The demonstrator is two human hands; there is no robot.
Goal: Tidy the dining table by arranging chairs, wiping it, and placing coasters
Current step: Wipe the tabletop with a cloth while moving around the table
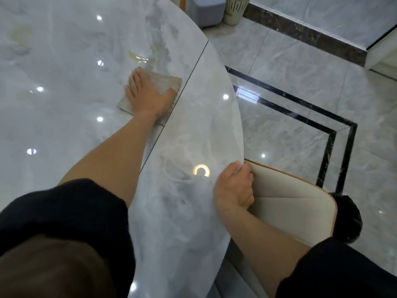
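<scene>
A glossy grey marble dining table (64, 61) fills the left of the view, with a curved outer leaf (204, 130) on its right. My left hand (148, 95) presses flat on a beige cloth (165, 82) near the seam between top and leaf. Just beyond the cloth lies a yellowish wet smear (139, 58). My right hand (234, 186) grips the table's edge, fingers curled over the rim. A cream chair (290, 205) with orange trim is tucked under that edge, right of my right hand. No coasters are in view.
Another faint stain (19, 35) marks the far left of the tabletop. A grey bin (204, 9) and a white slotted basket (235, 9) stand on the tiled floor beyond the table. Black inlay lines (330, 134) cross the floor at right.
</scene>
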